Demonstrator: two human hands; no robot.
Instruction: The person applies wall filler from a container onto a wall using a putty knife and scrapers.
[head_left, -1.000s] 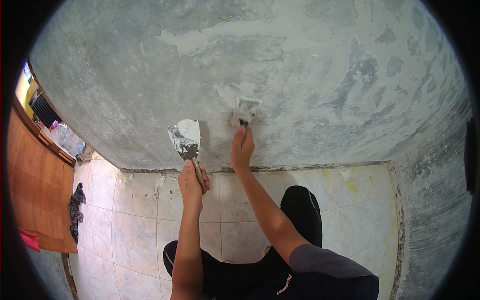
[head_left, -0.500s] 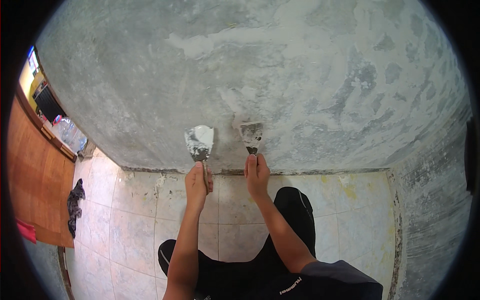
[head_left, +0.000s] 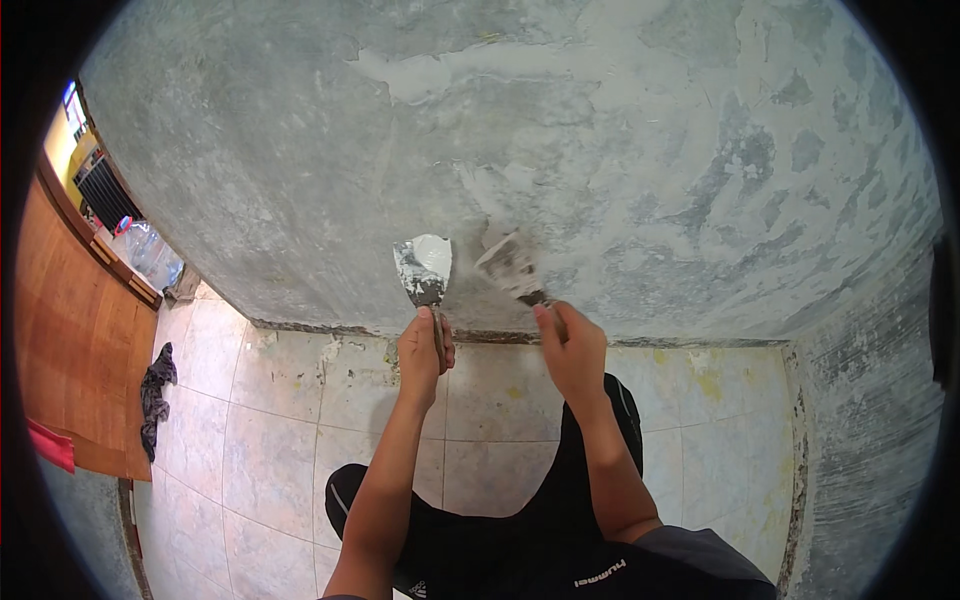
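While the grey plastered wall point(head_left: 560, 130) is filling most of the view, a clear plastic bottle point(head_left: 150, 255) is lying at its far left end by a wooden door point(head_left: 70, 340), and a bright yellow panel point(head_left: 62, 140) is showing beyond it, too small to read. The left hand point(head_left: 422, 350) is closing around the handle of a putty knife point(head_left: 425, 272), which is standing upright above the fist with white filler on its blade, just off the wall's bottom edge. The right hand point(head_left: 572, 345) is gripping a second scraper point(head_left: 512, 268), its blade tilting up-left and apparently pressing flat against a darker damp patch; its handle is hiding inside the fingers. A dark rag point(head_left: 155, 390) is lying on the tiled floor point(head_left: 280, 440) near the door.
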